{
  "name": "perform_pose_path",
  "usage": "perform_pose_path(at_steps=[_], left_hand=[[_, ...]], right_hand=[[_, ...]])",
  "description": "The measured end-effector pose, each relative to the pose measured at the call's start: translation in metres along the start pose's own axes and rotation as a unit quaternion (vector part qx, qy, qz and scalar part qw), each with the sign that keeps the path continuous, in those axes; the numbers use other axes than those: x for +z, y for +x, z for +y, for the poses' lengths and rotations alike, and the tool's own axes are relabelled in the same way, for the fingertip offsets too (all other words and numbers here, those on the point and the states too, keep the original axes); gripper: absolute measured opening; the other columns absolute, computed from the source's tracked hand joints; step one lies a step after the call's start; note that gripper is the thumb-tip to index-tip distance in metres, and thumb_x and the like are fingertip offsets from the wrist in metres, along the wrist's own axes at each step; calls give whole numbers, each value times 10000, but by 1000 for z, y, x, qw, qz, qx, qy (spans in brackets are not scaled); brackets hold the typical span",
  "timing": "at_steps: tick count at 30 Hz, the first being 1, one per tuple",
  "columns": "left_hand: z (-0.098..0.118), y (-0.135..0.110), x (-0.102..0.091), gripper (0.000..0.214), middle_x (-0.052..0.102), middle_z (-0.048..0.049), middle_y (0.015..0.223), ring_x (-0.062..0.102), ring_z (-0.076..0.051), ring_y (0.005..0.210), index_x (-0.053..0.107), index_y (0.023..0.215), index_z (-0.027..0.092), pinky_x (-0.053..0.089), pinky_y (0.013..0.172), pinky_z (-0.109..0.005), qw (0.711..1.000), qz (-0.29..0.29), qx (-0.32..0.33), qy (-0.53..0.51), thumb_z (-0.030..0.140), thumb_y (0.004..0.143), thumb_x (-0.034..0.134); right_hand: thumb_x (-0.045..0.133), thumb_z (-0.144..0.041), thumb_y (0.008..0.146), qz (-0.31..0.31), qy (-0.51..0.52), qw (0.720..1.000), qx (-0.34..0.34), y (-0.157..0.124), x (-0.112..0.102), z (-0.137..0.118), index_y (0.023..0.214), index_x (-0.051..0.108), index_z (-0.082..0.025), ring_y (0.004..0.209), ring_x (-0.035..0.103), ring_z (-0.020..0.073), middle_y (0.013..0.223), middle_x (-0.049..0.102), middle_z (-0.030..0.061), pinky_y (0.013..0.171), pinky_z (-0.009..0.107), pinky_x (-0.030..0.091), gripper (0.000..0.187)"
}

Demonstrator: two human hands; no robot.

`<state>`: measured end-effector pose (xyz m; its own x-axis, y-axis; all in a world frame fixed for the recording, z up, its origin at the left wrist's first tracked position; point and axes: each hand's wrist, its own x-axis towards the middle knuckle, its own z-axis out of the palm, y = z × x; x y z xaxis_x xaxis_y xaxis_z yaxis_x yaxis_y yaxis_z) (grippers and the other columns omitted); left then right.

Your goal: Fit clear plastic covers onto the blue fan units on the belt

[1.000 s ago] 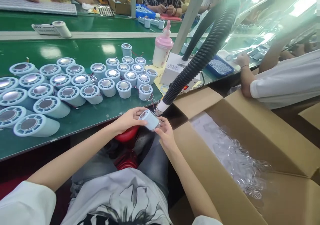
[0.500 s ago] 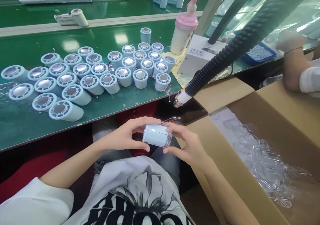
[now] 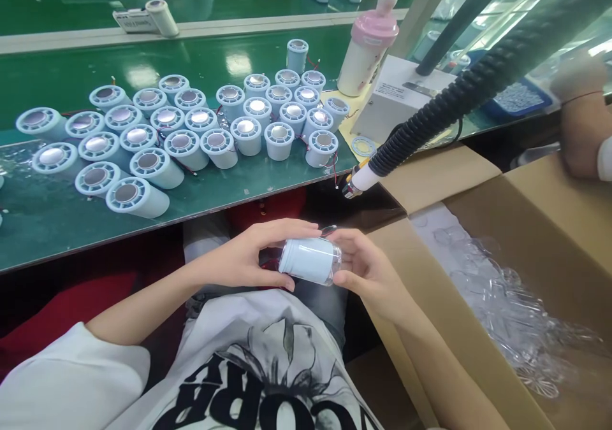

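A light blue cylinder lies on its side over my lap, held between my two hands. My left hand wraps its left end, thumb below and fingers along the top. At the right end, my right hand closes thumb and fingertips around a clear plastic piece that covers that end. Only a bit of thin wire shows above the cylinder; the rest is hidden. Many similar light blue cylinders with metallic round tops stand or tilt on the green table ahead, some trailing red and black wires.
A black corrugated hose with a metal-tipped nozzle hangs in front, right of centre. A pink-lidded bottle and a white box-shaped device stand behind. To my right, an open cardboard box holds clear plastic parts. A co-worker's arm is beyond.
My right fingers have slid from the cylinder's side to its right end, where more clear plastic shows. The wire has mostly gone from sight. The view has shifted slightly.
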<state>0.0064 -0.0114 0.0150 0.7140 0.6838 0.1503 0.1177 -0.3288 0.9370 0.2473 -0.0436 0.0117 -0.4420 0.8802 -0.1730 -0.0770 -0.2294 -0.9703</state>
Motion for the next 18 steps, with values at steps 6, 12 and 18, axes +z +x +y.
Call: perform_pose_path(at_steps=[6,12,18], left_hand=[[1,0,0,718,502,-106,1432,454,-286,1335,495,1375,281,417,1077,-405,1000,-10,3,-1,247,719,786],[1,-3,1,714,478,-111,1449,449,-286,1338,485,1380,279,438,1060,-394,1000,-17,-9,-13,233,729,777],[0,-2,1,724,485,-113,1441,449,-287,1338,485,1379,278,439,1060,-401,1000,-19,4,-20,207,722,781]], right_hand=[[732,-499,750,10,67,996,56,3,6,1,971,537,-236,699,637,128,832,649,-11,609,250,566,395],[667,-618,748,11,110,986,126,4,9,10,945,500,-212,560,676,160,689,670,-11,502,262,562,481],[628,-699,721,8,146,976,161,6,13,11,867,471,-211,455,643,144,556,657,-14,403,196,492,533]])
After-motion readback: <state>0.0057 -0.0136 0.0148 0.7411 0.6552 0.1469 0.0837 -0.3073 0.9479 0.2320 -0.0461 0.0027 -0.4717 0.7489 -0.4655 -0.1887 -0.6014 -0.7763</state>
